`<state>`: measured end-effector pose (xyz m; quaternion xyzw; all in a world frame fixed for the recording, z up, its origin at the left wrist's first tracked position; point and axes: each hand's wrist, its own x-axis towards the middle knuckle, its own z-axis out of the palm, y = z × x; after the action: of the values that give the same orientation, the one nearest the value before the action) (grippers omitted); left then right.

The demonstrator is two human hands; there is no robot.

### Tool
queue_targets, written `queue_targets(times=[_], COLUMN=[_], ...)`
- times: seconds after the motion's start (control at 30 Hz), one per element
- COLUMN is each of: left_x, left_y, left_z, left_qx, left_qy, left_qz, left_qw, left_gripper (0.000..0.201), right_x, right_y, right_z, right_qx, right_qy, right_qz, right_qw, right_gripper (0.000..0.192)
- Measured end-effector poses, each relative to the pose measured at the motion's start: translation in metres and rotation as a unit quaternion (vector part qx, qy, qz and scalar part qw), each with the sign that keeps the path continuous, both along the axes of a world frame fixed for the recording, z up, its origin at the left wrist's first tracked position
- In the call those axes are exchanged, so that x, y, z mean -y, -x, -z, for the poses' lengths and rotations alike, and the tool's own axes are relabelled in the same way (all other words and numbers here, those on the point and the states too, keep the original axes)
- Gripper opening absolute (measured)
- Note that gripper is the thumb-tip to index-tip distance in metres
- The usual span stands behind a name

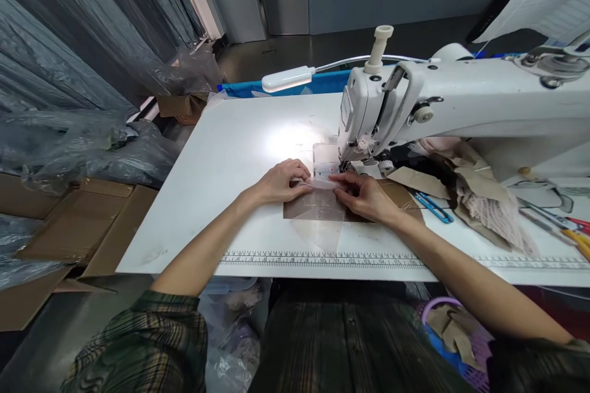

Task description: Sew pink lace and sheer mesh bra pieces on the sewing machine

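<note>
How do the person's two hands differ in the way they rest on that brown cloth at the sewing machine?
The left hand lies at the left edge of the brown cloth, fingers curled and pointing right; the right hand lies on the cloth's right part, fingers pointing left toward the needle area. The right hand sits closer to the sewing machine than the left hand. Both are bare, press the cloth flat, and nearly meet at the fingertips.
</note>
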<state>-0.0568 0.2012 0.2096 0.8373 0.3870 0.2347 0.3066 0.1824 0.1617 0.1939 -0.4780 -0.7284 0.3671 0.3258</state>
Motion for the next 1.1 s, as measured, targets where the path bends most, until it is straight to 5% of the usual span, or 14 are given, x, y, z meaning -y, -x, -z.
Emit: queue_targets(times=[0.1, 0.27, 0.47, 0.63, 0.83, 0.9, 1.0, 1.1], left_x=[0.003, 0.009, 0.016, 0.031, 0.021, 0.013, 0.004, 0.002], left_y=[0.0, 0.002, -0.009, -0.025, 0.004, 0.017, 0.027, 0.024], left_z=[-0.002, -0.008, -0.007, -0.013, -0.031, -0.032, -0.023, -0.012], left_qx=[0.086, 0.213, 0.273, 0.268, 0.224, 0.211, 0.127, 0.004], left_qy=[0.128, 0.323, 0.361, 0.37, 0.253, 0.229, 0.151, -0.076], left_qz=[-0.021, -0.086, -0.121, -0.076, -0.131, -0.144, -0.191, -0.272], left_qw=[0.988, 0.918, 0.883, 0.886, 0.932, 0.939, 0.962, 0.959], left_gripper=[0.021, 0.025, 0.033, 0.035, 0.026, 0.024, 0.023, 0.029], right_x=[-0.001, 0.001, 0.015, 0.018, 0.012, 0.008, 0.002, -0.004], right_y=[0.0, 0.004, 0.015, 0.03, 0.011, 0.0, -0.011, -0.016], right_z=[0.002, 0.001, -0.006, -0.004, -0.015, -0.021, -0.023, -0.018], right_qx=[-0.014, 0.025, -0.028, -0.082, -0.167, -0.152, -0.083, 0.033], right_qy=[0.008, -0.073, 0.04, 0.089, 0.321, 0.348, 0.269, 0.13], right_qz=[0.014, 0.067, 0.01, -0.062, -0.214, -0.26, -0.222, -0.077], right_qw=[1.0, 0.995, 0.999, 0.991, 0.907, 0.888, 0.933, 0.988], right_gripper=[0.039, 0.026, 0.032, 0.032, 0.032, 0.032, 0.024, 0.018])
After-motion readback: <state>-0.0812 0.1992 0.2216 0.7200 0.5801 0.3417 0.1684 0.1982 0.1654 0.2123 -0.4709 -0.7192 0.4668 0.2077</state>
